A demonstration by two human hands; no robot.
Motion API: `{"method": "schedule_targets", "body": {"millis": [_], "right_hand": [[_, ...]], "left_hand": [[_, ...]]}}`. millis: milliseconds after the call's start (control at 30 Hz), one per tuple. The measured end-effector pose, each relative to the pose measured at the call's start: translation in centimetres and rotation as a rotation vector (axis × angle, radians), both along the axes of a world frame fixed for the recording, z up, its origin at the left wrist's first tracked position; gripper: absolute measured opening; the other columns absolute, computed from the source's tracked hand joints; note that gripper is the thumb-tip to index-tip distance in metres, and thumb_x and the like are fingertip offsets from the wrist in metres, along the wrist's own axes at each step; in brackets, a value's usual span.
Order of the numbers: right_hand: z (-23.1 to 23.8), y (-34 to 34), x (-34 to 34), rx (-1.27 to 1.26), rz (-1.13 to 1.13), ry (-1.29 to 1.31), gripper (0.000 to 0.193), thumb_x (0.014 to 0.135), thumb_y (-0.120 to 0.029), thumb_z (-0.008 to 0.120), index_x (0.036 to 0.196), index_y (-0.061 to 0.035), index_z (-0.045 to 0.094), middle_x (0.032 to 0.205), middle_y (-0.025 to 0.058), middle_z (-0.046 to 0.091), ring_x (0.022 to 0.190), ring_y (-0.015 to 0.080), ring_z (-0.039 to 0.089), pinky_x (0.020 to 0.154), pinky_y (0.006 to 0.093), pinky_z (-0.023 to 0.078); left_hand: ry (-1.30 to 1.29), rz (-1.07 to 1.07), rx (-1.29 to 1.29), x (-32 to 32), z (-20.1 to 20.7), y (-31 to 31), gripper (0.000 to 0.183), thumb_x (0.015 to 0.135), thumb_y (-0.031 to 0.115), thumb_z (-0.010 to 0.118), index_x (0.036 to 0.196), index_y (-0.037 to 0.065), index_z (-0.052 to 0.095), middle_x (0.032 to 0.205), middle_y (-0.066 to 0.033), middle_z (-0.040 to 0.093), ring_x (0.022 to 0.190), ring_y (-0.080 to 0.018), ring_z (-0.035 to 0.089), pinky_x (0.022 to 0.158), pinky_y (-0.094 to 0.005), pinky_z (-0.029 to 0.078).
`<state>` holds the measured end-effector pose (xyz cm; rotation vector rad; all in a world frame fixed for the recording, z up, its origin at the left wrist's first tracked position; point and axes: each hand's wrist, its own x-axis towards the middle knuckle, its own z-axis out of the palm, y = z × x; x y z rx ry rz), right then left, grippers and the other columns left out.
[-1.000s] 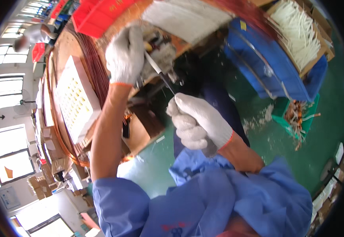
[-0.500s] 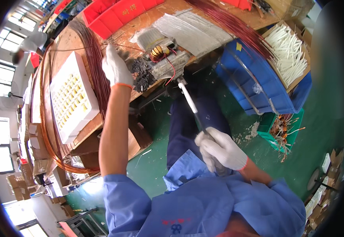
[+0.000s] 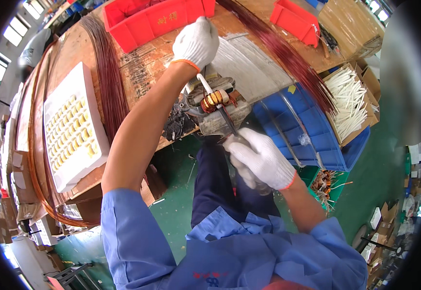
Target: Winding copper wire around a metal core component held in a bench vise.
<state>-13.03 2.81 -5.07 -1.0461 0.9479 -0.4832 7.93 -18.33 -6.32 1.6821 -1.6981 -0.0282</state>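
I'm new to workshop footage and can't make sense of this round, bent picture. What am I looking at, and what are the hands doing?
The picture comes from a wide-angle camera on a person's head, looking down, so straight edges curve. Both hands wear white gloves. The left hand reaches onto a wooden workbench. The right hand grips a clear handle of a thin tool whose tip points at a small copper coil sitting in a metal fixture. On the bench lie long bundles of reddish wire, a white tray of yellow parts and red bins. A blue crate stands beside it.
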Motion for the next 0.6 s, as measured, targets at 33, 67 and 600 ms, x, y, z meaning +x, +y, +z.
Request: {"method": "schedule_targets", "body": {"millis": [33,67,600], "right_hand": [[-0.4,0.8,-0.2,-0.084,-0.021,0.112,0.018,0.109,-0.022,0.064,0.11,-0.0046,0.059,0.074,0.0021,0.059,0.053,0.0101,0.056,0.047,0.0301,0.046],[-0.8,2.0,-0.4,-0.167,-0.051,0.221,0.019,0.108,-0.023,0.064,0.11,-0.0043,0.059,0.074,0.0027,0.061,0.055,0.0109,0.058,0.05,0.0311,0.047],[0.5,14.2,-5.6,0.184,-0.124,-0.17,0.018,0.109,-0.022,0.059,0.101,-0.0077,0.051,0.069,-0.0015,0.048,0.048,0.0102,0.045,0.043,0.0304,0.038]], "left_hand": [[-0.02,0.028,0.016,0.2,0.1,-0.3,0.043,0.11,0.036,0.044,0.116,-0.001,0.067,0.093,-0.0265,0.075,0.088,-0.039,0.077,0.087,-0.0481,0.059],[-0.026,0.023,0.027,0.2,0.2,0.0,0.043,0.11,0.036,0.044,0.116,-0.001,0.067,0.093,-0.0265,0.075,0.088,-0.039,0.077,0.087,-0.0481,0.059],[0.402,0.305,-0.235,-3.5,-0.6,11.7,0.05,0.096,0.03,0.067,0.132,-0.004,0.061,0.11,-0.0296,0.075,0.105,-0.0441,0.075,0.098,-0.0469,0.057]]}}
